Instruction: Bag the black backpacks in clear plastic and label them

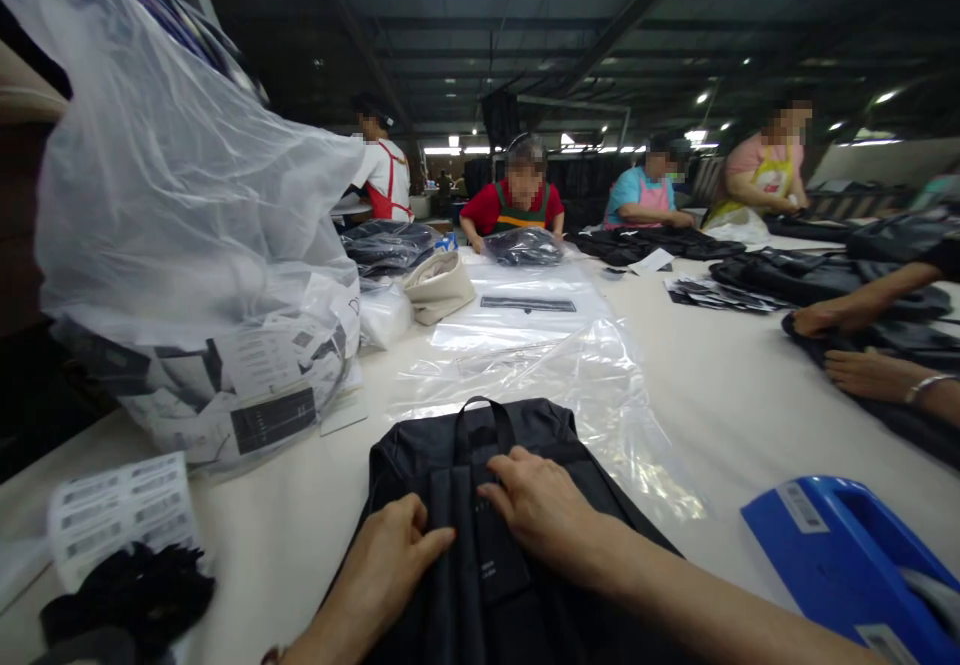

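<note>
A black backpack (420, 475) lies flat on the white table (720, 395) right in front of me, its carry handle pointing away. My left hand (390, 555) rests on its left strap with the fingers curled and the thumb pressing the fabric. My right hand (536, 505) lies on the middle of the bag, fingers bent and pressing on the straps near a small label. A clear plastic bag (592, 385) lies spread out just beyond the backpack.
A big clear sack of packed items (187, 245) stands at the left. A sheet of barcode labels (120, 510) and black cords (127, 595) lie near left. A blue bin (855, 555) sits at right. Another person's hands (862, 345) rest on dark bags; several workers sit at the far end.
</note>
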Tool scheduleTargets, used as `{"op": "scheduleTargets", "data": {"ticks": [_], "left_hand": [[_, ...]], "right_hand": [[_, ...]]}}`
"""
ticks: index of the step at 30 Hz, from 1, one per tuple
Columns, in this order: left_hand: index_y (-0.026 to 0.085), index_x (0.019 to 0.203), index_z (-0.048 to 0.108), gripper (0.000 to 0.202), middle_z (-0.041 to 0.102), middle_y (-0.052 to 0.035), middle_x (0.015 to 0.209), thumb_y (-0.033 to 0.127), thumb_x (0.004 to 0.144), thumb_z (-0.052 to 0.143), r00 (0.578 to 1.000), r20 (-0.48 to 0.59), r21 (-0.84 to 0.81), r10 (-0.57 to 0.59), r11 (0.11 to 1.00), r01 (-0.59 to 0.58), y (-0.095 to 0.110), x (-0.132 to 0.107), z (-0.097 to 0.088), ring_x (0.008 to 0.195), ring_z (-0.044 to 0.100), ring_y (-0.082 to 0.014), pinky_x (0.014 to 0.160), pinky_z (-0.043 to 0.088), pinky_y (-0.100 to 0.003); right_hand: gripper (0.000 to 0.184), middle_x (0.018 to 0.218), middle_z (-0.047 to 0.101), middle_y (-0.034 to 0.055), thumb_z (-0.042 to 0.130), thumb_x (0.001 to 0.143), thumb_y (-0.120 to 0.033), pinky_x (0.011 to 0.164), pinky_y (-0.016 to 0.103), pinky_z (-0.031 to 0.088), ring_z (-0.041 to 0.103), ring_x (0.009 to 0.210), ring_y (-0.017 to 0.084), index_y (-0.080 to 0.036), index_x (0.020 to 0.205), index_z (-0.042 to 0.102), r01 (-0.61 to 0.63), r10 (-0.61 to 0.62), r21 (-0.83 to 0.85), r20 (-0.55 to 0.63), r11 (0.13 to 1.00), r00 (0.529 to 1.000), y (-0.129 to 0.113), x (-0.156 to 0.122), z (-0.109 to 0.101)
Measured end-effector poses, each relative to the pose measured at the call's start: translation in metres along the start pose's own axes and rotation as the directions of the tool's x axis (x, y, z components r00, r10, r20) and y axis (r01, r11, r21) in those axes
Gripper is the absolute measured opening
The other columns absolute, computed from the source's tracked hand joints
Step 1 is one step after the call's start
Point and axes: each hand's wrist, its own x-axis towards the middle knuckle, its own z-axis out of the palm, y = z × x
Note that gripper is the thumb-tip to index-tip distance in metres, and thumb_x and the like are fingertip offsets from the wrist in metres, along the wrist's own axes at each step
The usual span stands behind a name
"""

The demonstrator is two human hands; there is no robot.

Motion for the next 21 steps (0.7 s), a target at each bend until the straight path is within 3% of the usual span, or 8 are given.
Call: {"op": "scheduleTargets", "data": {"ticks": [2,5,8,11,14,17,19,21], "left_hand": [[0.022,0.062,0.052,0.024,0.058,-0.0008,0.058,0.042,0.075,0.049,0.989,-0.109,0.177,0.100,0.981,-0.080,-0.002,0.008,-0.010,0.059,0.056,-0.0197,0.056,0.035,-0.028],[0.022,0.081,0.058,0.023,0.065,-0.0052,0.083,0.036,0.082,0.040,0.945,-0.257,0.364,0.203,0.926,-0.100,-0.001,0.033,-0.028,0.080,0.061,-0.0243,0.070,0.041,-0.033],[0.019,0.101,0.059,0.029,0.059,-0.0105,0.116,0.023,0.080,0.040,0.900,-0.339,0.433,0.273,0.895,-0.108,0.009,0.069,-0.041,0.105,0.055,-0.0275,0.087,0.040,-0.036],[0.018,0.116,0.053,0.040,0.046,-0.0131,0.135,0.023,0.077,0.046,0.903,-0.372,0.361,0.213,0.930,-0.071,0.021,0.111,-0.050,0.114,0.051,-0.0314,0.092,0.039,-0.040],[0.004,0.101,0.059,0.052,0.062,-0.0265,0.101,0.046,0.070,0.060,0.920,-0.391,0.217,0.021,0.974,0.070,0.024,0.149,-0.056,0.089,0.061,-0.0395,0.071,0.045,-0.044],[0.005,0.068,0.061,0.047,0.060,-0.0173,0.055,0.051,0.060,0.070,0.930,-0.323,0.000,-0.174,0.983,0.184,0.018,0.176,-0.051,0.051,0.058,-0.0291,0.047,0.040,-0.034],[0.010,0.060,0.058,0.036,0.056,-0.0095,0.048,0.043,0.063,0.070,0.933,-0.261,-0.163,-0.246,0.964,0.209,0.013,0.184,-0.043,0.041,0.050,-0.0181,0.042,0.036,-0.028],[0.012,0.058,0.056,0.028,0.055,-0.0038,0.047,0.034,0.066,0.070,0.934,-0.206,-0.307,-0.293,0.925,0.223,0.010,0.188,-0.034,0.037,0.043,-0.0105,0.040,0.034,-0.023]], "right_hand": [[0.021,0.091,0.058,0.0070,0.041,0.091,-0.027,0.075,0.030,0.041,0.059,0.086,0.021,-0.019,0.091,0.061,0.034,-0.055,-0.181,-0.113,0.983,0.992,0.012,0.002,-0.021],[0.027,0.108,0.057,0.0117,0.040,0.088,-0.017,0.078,0.032,0.043,0.060,0.093,0.023,-0.017,0.106,0.060,-0.107,0.009,-0.349,-0.272,0.931,0.962,0.049,0.013,-0.056],[0.051,0.135,0.043,0.0128,0.045,0.076,-0.001,0.086,0.034,0.042,0.052,0.112,0.027,-0.019,0.123,0.051,-0.171,0.056,-0.353,-0.313,0.920,0.948,0.093,0.030,-0.078],[0.062,0.146,0.032,0.0087,0.051,0.075,-0.005,0.094,0.037,0.039,0.047,0.119,0.027,-0.024,0.133,0.041,-0.214,0.098,-0.289,-0.369,0.933,0.924,0.122,0.053,-0.086],[0.061,0.149,0.018,0.0182,0.051,0.083,-0.023,0.103,0.052,0.025,0.028,0.132,0.034,-0.015,0.139,0.029,-0.378,0.245,-0.129,-0.564,0.917,0.788,0.140,0.077,-0.097],[0.083,0.147,0.013,0.0273,0.061,0.078,-0.039,0.101,0.061,0.020,0.017,0.134,0.041,-0.007,0.141,0.018,-0.501,0.452,0.131,-0.661,0.856,0.599,0.158,0.095,-0.113],[0.083,0.134,0.037,0.0305,0.067,0.071,-0.043,0.090,0.055,0.038,0.039,0.122,0.041,-0.004,0.135,0.031,-0.494,0.566,0.302,-0.600,0.815,0.566,0.170,0.101,-0.119],[0.059,0.101,0.062,0.0230,0.070,0.069,-0.039,0.068,0.040,0.050,0.061,0.091,0.031,-0.005,0.115,0.053,-0.433,0.613,0.437,-0.491,0.788,0.619,0.177,0.104,-0.119]]}}
